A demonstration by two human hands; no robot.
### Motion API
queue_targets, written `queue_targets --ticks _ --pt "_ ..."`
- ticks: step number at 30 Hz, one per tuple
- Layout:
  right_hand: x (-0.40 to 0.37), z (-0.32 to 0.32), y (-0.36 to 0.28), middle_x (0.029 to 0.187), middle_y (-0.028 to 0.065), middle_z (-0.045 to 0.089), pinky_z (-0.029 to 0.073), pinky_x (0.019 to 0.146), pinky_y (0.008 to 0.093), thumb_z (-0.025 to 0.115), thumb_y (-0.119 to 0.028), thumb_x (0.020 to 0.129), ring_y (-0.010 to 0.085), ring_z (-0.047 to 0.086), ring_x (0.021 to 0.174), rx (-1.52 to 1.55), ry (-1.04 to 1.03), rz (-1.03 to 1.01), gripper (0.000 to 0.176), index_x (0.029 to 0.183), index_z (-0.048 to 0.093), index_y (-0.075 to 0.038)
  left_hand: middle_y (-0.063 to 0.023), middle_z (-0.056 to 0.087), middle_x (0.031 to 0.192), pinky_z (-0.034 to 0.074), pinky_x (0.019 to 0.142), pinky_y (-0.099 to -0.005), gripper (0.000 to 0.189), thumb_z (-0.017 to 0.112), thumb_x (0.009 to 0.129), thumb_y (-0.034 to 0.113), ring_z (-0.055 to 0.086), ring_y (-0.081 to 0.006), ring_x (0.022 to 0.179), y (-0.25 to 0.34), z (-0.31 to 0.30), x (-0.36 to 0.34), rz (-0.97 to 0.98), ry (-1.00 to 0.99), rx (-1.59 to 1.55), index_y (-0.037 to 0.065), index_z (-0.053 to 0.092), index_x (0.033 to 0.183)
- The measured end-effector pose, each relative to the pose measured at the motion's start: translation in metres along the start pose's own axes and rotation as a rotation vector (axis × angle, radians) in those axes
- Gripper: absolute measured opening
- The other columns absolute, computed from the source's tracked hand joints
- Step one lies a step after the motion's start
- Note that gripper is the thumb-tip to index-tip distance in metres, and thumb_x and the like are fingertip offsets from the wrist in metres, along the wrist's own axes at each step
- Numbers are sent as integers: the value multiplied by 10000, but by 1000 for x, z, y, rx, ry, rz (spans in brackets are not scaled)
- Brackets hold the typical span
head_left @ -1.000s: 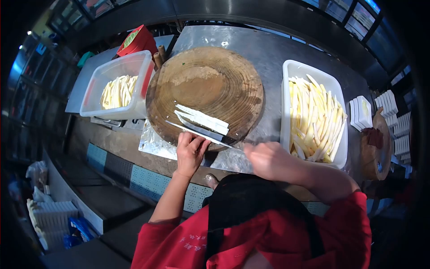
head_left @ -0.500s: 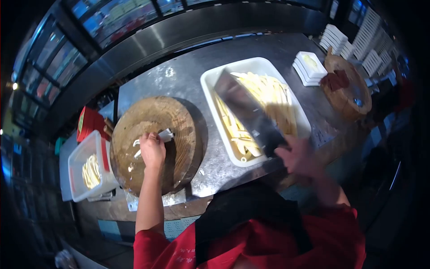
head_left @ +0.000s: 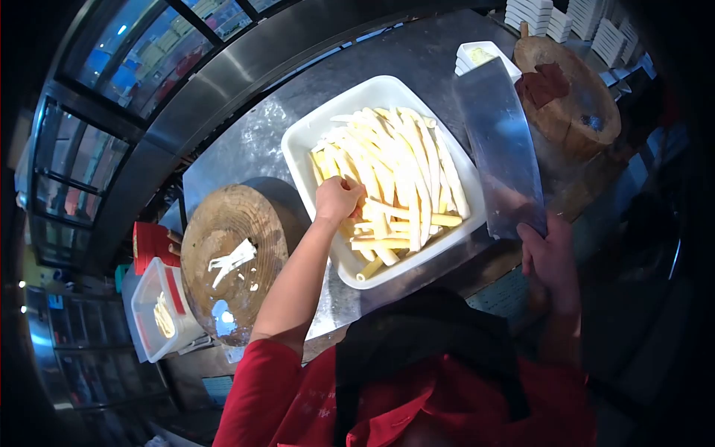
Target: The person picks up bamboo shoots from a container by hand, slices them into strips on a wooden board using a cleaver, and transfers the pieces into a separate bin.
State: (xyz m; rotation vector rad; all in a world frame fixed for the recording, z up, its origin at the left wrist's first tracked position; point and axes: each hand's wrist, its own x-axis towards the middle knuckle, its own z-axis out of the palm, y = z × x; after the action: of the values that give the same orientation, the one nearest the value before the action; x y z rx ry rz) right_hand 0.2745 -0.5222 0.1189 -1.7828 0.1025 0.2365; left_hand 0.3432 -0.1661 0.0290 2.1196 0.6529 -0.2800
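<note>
My left hand reaches into a white tub. Its fingers are curled among the long, pale yellow-white vegetable stalks there and seem to grip one; the fingertips are partly hidden. In my right hand is the handle of a broad cleaver, its blade raised over the tub's right edge. On the round wooden chopping block at left lies a small heap of white cut pieces, with scraps near it.
A clear plastic container holding pale strips stands left of the block, beside a red box. At the right, white dishes and another wooden block with a dark red cloth sit near stacked white trays.
My left hand has left the white pieces on the block and moved right into the tub. My right hand has carried the cleaver rightward, off the stalks.
</note>
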Motion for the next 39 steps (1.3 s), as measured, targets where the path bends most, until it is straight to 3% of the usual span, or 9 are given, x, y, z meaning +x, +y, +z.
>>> queue_targets --ticks 9,20,23,25,28,30,33,38,39 --pt "61 45 -32 543 14 511 376 372 247 580 -63 874 69 464 380 -53 -337 -158 91 902 576 23 -55 659 875 582 697 -315 95 582 945 100 661 -152 753 -37 -66 -74 274 380 -718 29 573 1007" --pt "69 189 -72 612 41 563 422 409 267 581 -109 905 94 531 451 -319 -1093 -308 149 895 558 38 -55 612 699 563 520 -275 200 668 905 180 611 -143 553 -220 -138 -171 -139 1167 -863 8 567 886" --pt "54 224 -74 622 74 575 452 419 289 585 -119 899 137 571 460 -371 -1205 -315 155 884 561 33 -94 651 722 513 469 -278 326 738 851 288 618 -128 553 -219 -126 -173 -506 1196 -536 -16 621 859" --pt "46 240 -64 628 110 578 472 429 319 579 -117 896 174 602 476 -448 -1216 -431 158 853 548 32 -185 674 760 533 638 -422 410 780 790 335 673 -326 705 -221 -113 -190 -546 1226 242 -31 632 900" --pt "27 247 -64 629 151 582 482 440 360 578 -126 893 215 619 470 -516 -1268 -353 193 828 528 48 -186 687 893 496 847 -445 361 744 810 272 654 -372 920 -209 -120 -208 -635 1150 165 -5 638 1016" --pt "19 250 -56 627 169 590 485 442 373 575 -137 896 238 624 460 -595 -1300 -298 220 822 522 63 -126 673 1060 446 927 -447 381 710 808 221 597 -330 1077 -241 -130 -213 201 1156 717 85 630 1155" --pt "5 257 -54 625 172 593 489 450 379 568 -140 898 244 630 467 -714 -1278 -325 217 826 526 60 -75 659 1097 402 962 -468 327 669 802 116 558 -308 1119 -261 -138 -215 143 834 593 115 650 1129" --pt "-16 266 -65 602 111 582 460 462 338 558 -136 907 179 590 462 -713 -1229 -384 171 872 534 30 -135 645 859 491 728 -387 258 761 747 187 616 -319 852 -251 -135 -208 207 878 311 44 712 955" --pt "-19 268 -64 626 154 596 471 501 375 569 -146 903 247 613 507 -709 -1150 -624 187 882 536 36 -135 645 859 491 728 -387 258 761 747 187 616 -319 852 -250 -131 -207 216 870 300 44 712 955"
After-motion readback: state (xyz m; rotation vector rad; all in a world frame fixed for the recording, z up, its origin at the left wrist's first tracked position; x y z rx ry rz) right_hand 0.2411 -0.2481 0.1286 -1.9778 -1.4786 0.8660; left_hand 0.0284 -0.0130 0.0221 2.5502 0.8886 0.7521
